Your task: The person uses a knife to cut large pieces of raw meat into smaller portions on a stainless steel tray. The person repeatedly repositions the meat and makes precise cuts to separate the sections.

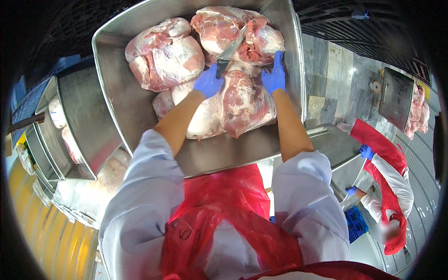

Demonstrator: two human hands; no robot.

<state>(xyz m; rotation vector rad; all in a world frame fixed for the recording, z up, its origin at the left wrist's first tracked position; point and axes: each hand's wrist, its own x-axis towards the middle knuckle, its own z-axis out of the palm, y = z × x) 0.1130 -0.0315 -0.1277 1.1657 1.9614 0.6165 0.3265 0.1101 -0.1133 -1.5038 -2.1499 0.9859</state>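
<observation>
Several large cuts of raw meat lie in a deep metal bin in front of me. My left hand point(209, 82), in a blue glove, is closed at the dark handle of a knife point(234, 45). Its blade points away and to the right, over the far right cut of meat point(263, 39). My right hand point(274, 77), also gloved in blue, grips the right edge of the near cut of meat point(245, 100). Its thumb and one finger are apart; its other fingers are partly hidden. Another cut of meat point(163, 53) sits at the far left.
The metal bin's wall point(109, 100) rises around the meat. More metal bins point(86, 112) stand at left, some holding meat. At right, a person in a red apron point(385, 172) has gloved hands at a metal bin point(345, 147). Beyond stands another bin point(395, 98) with meat.
</observation>
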